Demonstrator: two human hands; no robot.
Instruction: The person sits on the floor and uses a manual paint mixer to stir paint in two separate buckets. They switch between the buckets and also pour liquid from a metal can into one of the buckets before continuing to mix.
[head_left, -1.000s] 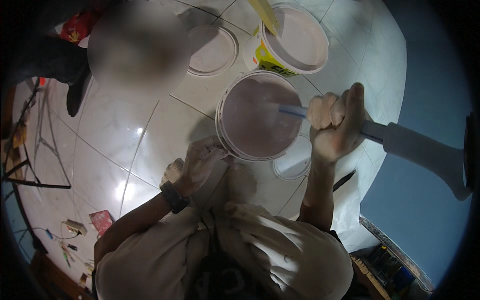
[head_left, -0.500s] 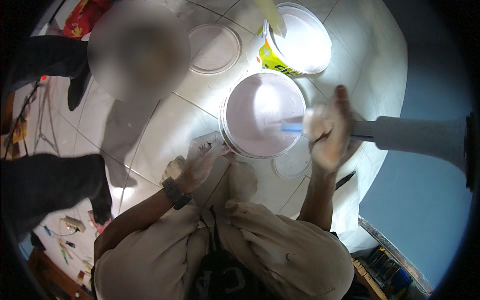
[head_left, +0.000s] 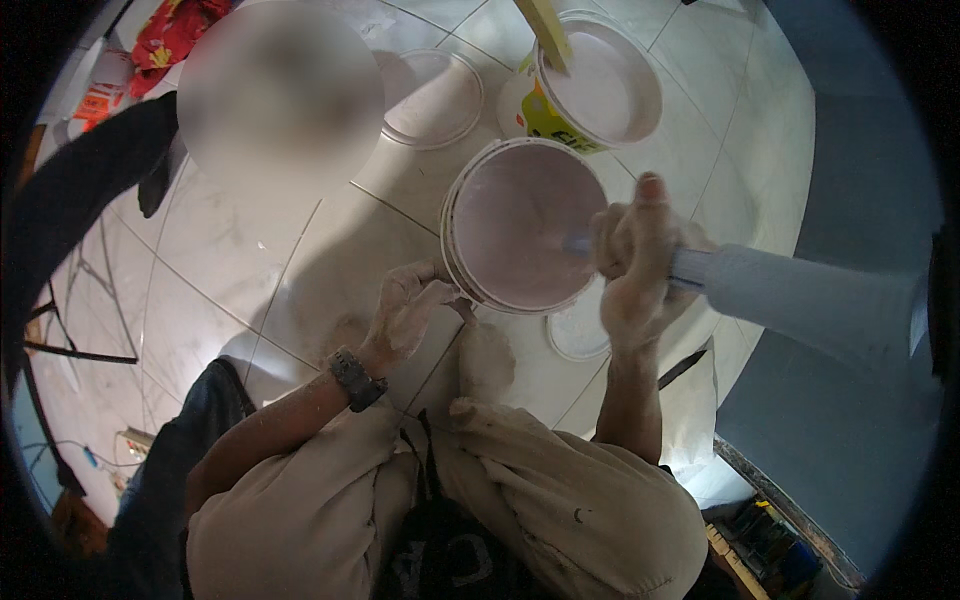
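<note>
Second bucket (head_left: pixel 513 112) with yellowish stick (head_left: pixel 545 35) sits far right, big lid (head_left: pixel 432 100) far left, small lid (head_left: pixel 576 332) near right. Right hand (head_left: pixel 640 265), thumb up, wraps long grey tool (head_left: pixel 790 290); left hand (head_left: pixel 400 320) curls at near-left rim, can't tell if pinching. Centre bucket (head_left: pixel 446 225) holds smooth pale-pinkish mixture (head_left: pixel 515 225).

A red patterned bundle (head_left: pixel 172 42) shows at upper left; a thin black object (head_left: pixel 683 368) lies near the blue-grey wall (head_left: pixel 865 195).
</note>
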